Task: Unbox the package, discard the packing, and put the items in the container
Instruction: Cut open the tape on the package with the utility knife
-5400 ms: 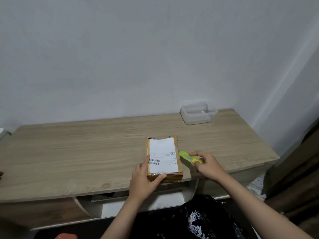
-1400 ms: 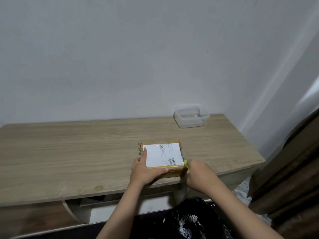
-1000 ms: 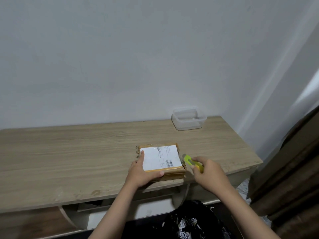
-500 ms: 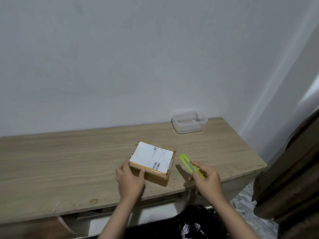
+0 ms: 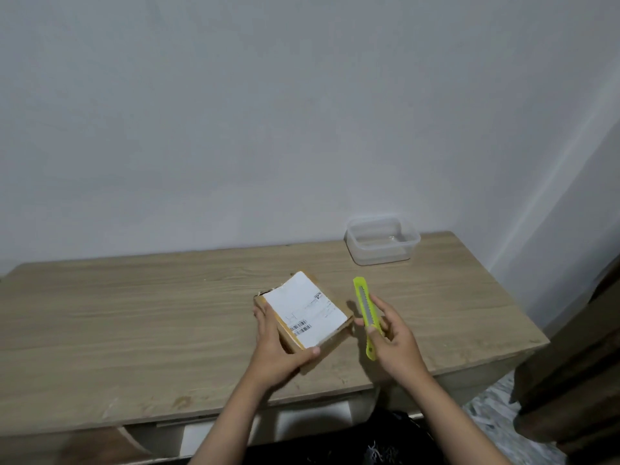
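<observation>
A small brown cardboard package [image 5: 310,313] with a white shipping label lies on the wooden desk [image 5: 134,330], turned at an angle. My left hand [image 5: 275,347] grips its near left corner, thumb on top. My right hand [image 5: 392,344] holds a lime-green utility knife [image 5: 366,313] just right of the package, the tip pointing away from me and not touching the box. A clear plastic container [image 5: 382,241] stands empty at the back right of the desk, near the wall.
The desk backs onto a white wall. A dark bag with white scraps [image 5: 385,448] sits under the desk's front edge. A brown curtain [image 5: 577,380] hangs at the right, past the desk's end.
My left hand has turned the package from square-on to diagonal. My right hand has drawn the knife away from the box's right edge and lifted it upright beside it.
</observation>
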`<act>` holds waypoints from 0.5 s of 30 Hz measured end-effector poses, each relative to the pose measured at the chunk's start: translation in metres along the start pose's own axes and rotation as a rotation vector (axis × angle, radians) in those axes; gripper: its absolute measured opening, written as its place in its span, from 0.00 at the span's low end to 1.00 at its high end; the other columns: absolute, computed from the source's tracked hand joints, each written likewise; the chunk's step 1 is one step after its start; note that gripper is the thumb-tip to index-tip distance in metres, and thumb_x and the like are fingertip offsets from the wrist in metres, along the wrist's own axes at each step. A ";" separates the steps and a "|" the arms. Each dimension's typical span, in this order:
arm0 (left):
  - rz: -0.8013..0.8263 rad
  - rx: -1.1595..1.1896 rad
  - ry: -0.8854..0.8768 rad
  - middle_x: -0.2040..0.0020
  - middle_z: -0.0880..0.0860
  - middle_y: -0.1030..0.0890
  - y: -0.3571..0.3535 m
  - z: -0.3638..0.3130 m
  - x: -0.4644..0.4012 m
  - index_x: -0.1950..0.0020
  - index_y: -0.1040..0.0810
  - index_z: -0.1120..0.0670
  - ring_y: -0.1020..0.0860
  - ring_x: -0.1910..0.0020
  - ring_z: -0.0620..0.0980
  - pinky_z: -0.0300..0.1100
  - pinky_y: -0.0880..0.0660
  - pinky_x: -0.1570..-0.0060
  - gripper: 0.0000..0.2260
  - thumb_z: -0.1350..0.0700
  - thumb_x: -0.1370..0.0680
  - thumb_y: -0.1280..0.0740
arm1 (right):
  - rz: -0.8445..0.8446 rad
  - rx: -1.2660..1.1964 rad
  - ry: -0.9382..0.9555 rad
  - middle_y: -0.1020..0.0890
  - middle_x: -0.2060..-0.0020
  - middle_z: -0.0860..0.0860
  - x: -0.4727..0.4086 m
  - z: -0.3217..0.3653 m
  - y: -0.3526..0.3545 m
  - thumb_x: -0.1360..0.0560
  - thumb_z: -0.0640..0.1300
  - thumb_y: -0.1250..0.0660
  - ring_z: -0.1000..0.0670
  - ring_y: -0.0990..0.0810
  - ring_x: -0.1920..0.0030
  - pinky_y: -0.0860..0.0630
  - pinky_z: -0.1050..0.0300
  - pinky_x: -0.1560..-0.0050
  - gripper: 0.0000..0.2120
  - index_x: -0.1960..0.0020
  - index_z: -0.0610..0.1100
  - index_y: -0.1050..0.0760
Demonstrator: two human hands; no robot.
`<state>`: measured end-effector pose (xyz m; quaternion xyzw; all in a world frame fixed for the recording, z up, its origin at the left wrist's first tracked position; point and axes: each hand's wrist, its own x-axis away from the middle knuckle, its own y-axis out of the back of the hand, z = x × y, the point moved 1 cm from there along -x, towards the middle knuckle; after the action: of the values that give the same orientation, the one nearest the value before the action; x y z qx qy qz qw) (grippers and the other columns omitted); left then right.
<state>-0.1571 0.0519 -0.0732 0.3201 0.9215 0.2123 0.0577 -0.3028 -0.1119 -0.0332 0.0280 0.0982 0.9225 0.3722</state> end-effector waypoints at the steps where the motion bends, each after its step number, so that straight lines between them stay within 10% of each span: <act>1: 0.063 0.005 -0.035 0.23 0.49 0.61 0.009 0.001 -0.003 0.25 0.55 0.44 0.68 0.27 0.42 0.31 0.60 0.32 0.58 0.37 0.45 0.23 | 0.016 0.000 -0.009 0.18 0.47 0.46 -0.009 -0.003 0.001 0.25 0.27 0.41 0.59 0.17 0.52 0.24 0.69 0.54 0.26 0.32 0.46 0.33; 4: 0.162 0.023 -0.050 0.26 0.48 0.48 0.031 0.003 -0.011 0.30 0.46 0.44 0.56 0.25 0.44 0.21 0.56 0.37 0.50 0.41 0.45 0.22 | 0.034 -0.010 -0.066 0.19 0.49 0.44 -0.038 -0.008 0.002 0.26 0.27 0.38 0.58 0.17 0.54 0.22 0.68 0.56 0.27 0.31 0.46 0.34; 9: 0.100 0.013 0.040 0.29 0.56 0.32 0.049 0.013 -0.017 0.40 0.26 0.43 0.36 0.30 0.40 0.34 0.42 0.32 0.26 0.52 0.37 0.26 | 0.023 0.147 -0.131 0.22 0.57 0.45 -0.095 -0.015 -0.005 0.29 0.32 0.31 0.46 0.21 0.55 0.22 0.52 0.49 0.29 0.32 0.47 0.32; 15: 0.033 -0.140 0.010 0.35 0.47 0.26 0.053 0.010 -0.021 0.39 0.28 0.41 0.32 0.33 0.41 0.25 0.40 0.36 0.20 0.56 0.30 0.33 | 0.081 0.261 -0.133 0.27 0.65 0.54 -0.159 -0.030 -0.026 0.30 0.34 0.30 0.50 0.25 0.58 0.28 0.58 0.55 0.27 0.32 0.42 0.31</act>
<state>-0.1080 0.0804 -0.0600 0.3294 0.8992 0.2789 0.0720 -0.1738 -0.2086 -0.0648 0.1410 0.1910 0.9122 0.3338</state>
